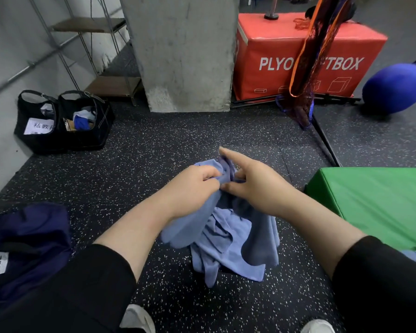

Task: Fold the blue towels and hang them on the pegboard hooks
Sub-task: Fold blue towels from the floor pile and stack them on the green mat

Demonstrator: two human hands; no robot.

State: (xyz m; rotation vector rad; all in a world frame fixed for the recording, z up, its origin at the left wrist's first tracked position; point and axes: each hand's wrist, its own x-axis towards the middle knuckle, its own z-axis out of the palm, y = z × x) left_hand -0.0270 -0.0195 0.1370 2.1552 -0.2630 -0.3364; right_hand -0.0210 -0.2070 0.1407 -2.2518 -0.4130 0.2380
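A crumpled blue towel [228, 239] hangs in front of me above the speckled dark floor, its lower folds drooping toward my shoes. My left hand [192, 188] grips the towel's upper edge with curled fingers. Beside it, my right hand [252, 183] pinches the same upper edge between thumb and fingers, with the index finger sticking out forward. The two hands almost touch. No pegboard or hooks appear in the head view.
A grey concrete pillar [183, 51] stands ahead, a red plyo box [305, 56] and a blue ball [394, 88] to its right. A green mat [380, 203] lies at the right, black bags [63, 121] at the left wall, a navy bag [24, 248] near my left.
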